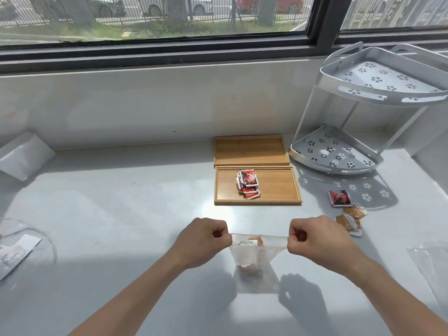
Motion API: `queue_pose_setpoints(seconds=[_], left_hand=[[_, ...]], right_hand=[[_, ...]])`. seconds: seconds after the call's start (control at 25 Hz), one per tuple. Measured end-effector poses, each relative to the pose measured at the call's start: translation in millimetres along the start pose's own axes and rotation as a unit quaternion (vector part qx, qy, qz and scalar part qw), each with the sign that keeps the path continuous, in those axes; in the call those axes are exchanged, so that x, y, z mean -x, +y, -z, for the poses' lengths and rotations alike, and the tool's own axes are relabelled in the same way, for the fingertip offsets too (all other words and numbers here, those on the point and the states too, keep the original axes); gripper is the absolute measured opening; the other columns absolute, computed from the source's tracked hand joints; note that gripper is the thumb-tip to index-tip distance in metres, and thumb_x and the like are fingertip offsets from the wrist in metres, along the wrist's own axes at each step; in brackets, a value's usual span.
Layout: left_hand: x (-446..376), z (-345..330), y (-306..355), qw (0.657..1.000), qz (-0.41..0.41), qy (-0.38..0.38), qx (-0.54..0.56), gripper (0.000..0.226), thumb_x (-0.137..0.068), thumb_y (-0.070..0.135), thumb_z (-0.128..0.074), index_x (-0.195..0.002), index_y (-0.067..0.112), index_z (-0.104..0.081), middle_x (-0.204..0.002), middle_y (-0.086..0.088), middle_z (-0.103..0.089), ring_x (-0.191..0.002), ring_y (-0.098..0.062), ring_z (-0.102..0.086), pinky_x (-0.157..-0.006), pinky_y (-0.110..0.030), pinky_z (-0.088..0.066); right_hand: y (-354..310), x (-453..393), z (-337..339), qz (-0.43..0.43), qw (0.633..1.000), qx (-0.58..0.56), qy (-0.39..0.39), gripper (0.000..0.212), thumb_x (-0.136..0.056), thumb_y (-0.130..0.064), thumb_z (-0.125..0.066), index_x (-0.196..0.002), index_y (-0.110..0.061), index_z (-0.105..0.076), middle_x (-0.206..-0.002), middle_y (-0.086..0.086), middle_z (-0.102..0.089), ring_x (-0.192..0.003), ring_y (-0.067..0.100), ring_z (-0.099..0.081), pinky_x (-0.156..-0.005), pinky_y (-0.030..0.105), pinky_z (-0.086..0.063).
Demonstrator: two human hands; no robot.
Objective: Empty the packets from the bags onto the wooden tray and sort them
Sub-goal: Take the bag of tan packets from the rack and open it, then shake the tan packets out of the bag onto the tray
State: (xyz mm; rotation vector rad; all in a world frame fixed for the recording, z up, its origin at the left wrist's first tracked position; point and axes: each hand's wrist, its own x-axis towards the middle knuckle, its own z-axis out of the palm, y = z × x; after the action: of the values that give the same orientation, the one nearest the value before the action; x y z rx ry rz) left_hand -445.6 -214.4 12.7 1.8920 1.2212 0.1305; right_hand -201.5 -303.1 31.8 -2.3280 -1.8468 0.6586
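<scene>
I'm at a pale grey counter (121,214) set under a wide window (155,18), with sun falling across it. The near wooden tray (278,190) is my landmark: a heap of red packets (247,184) lies on its left half. Just behind it sits a second wooden tray (251,150). To its right stands a two-tier white corner rack (344,151). Right of the tray and nearer to me, one red packet (340,198) lies on the counter, with a few brown packets (350,219) just below it.

Far left of the tray, a white pouch (23,155) and a clear bag with a white slip (17,253) are cut off by the edge. Far right, another clear bag (431,265) is also cut off and hard to read.

In front of the tray I hold a clear bag (252,253) above the counter. Its contents are blurred: something brownish and a pale packet, I can't count them. My left hand (203,241) pinches the bag's top left corner, fingers curled into a fist. My right hand (317,241) pinches the top right corner the same way. The top edge is stretched taut between them, both forearms reaching forward.
</scene>
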Motion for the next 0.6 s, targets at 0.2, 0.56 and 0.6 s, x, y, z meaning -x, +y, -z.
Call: queue_pose_setpoints(seconds=[0.2, 0.56, 0.6], left_hand=[[-10.9, 0.4, 6.7, 0.996, 0.033, -0.006, 0.087, 0.032, -0.084, 0.021, -0.059, -0.053, 0.019, -0.048, -0.052, 0.006, -0.048, -0.052, -0.011, -0.037, -0.049, -0.021, -0.029], [-15.7, -7.7, 23.6, 0.966, 0.087, 0.029, 0.243, 0.028, -0.083, 0.018, -0.058, -0.057, 0.013, -0.052, -0.055, -0.001, -0.055, -0.052, -0.013, -0.046, -0.047, -0.018, -0.035], [-14.5, -5.8, 22.0, 0.959, 0.09, 0.034, 0.266, 0.028, -0.084, 0.019, -0.058, -0.057, 0.014, -0.053, -0.055, -0.001, -0.055, -0.051, -0.013, -0.047, -0.048, -0.02, -0.035]], right_hand=[[-3.7, -10.7, 12.4, -0.011, 0.996, 0.084, 0.016, 0.016, -0.083, -0.043, -0.052, -0.08, -0.029, -0.058, -0.076, -0.01, -0.067, -0.08, 0.016, -0.063, -0.054, 0.029, -0.037], [-69.1, -20.6, -21.4, 0.18, 0.976, 0.047, 0.113, 0.021, -0.087, -0.046, -0.057, -0.091, -0.03, -0.07, -0.086, -0.011, -0.071, -0.089, 0.016, -0.063, -0.076, 0.033, -0.047], [-69.9, -24.6, -20.8, 0.168, 0.98, 0.032, 0.102, 0.018, -0.091, -0.041, -0.055, -0.094, -0.03, -0.07, -0.09, -0.01, -0.071, -0.093, 0.016, -0.062, -0.079, 0.032, -0.045]])
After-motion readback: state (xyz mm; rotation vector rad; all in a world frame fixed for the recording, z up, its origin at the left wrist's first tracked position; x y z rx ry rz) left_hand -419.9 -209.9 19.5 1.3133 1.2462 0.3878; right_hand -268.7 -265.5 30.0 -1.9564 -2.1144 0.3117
